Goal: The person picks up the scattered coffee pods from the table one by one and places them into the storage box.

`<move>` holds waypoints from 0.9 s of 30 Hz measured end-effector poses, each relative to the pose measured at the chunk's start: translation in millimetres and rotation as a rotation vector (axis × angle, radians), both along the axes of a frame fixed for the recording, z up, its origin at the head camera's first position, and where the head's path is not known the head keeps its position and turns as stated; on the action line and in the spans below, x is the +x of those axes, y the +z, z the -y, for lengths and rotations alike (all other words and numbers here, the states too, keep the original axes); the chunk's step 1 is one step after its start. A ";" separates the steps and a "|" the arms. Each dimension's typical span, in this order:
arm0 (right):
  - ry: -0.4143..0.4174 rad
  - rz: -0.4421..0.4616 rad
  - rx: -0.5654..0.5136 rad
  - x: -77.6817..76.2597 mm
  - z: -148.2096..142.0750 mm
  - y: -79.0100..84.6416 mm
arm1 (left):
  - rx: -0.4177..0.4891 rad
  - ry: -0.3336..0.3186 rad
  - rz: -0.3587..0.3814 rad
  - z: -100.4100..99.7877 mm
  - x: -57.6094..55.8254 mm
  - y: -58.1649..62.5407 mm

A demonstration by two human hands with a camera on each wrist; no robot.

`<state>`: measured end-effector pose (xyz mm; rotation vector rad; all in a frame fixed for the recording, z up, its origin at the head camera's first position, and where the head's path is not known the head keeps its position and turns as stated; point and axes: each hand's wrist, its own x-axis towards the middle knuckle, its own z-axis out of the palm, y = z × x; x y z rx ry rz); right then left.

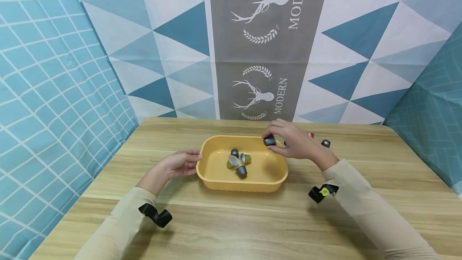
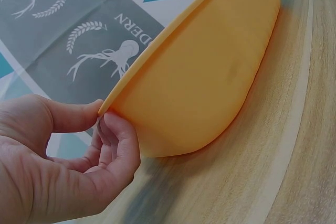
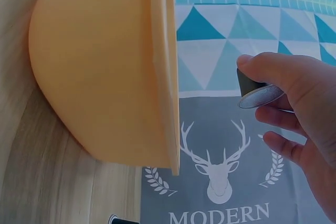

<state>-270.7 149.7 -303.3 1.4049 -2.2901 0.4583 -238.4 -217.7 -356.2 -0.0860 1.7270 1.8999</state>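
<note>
A yellow plastic basin (image 1: 216, 185) stands on the wooden table, with several coffee capsules lying inside. Among them are a dark capsule (image 1: 241, 171) and an olive-green capsule (image 1: 247, 159). My left hand (image 1: 177, 164) pinches the basin's left rim between thumb and fingers, which the left wrist view shows closely at the hand (image 2: 89, 150). Over the basin's right end, my right hand (image 1: 292, 139) holds a dark coffee capsule (image 1: 269, 140) above the rim. Its silvery lid shows in the right wrist view, where thumb and fingers pinch the capsule (image 3: 257, 93).
Right of the basin, behind the right hand, lie a dark capsule (image 1: 326, 143) and a red capsule (image 1: 310, 134), partly hidden. The wooden table (image 1: 231, 224) meets a patterned cloth backdrop (image 1: 180, 43) at its far edge. Blue tiled cloth (image 1: 54, 91) hangs at the left.
</note>
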 end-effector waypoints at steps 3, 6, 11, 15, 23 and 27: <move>0.001 0.003 0.004 -0.6 2.8 0.6 | 0.003 -0.001 0.002 0.4 0.3 0.4; 0.003 0.014 0.014 -1.5 6.2 2.8 | 0.010 0.000 0.004 0.8 0.0 1.4; 0.019 0.023 0.019 -3.9 13.2 8.0 | 0.014 0.005 0.007 1.1 -0.8 3.2; 0.031 0.013 0.020 -5.4 18.9 11.3 | 0.011 0.006 0.006 1.7 -0.9 3.5; 0.054 0.005 0.038 -11.7 30.7 16.0 | 0.013 0.004 0.008 1.5 -1.2 1.6; 0.065 0.012 0.050 -15.3 35.6 16.8 | 0.014 0.000 0.013 0.6 -0.9 1.1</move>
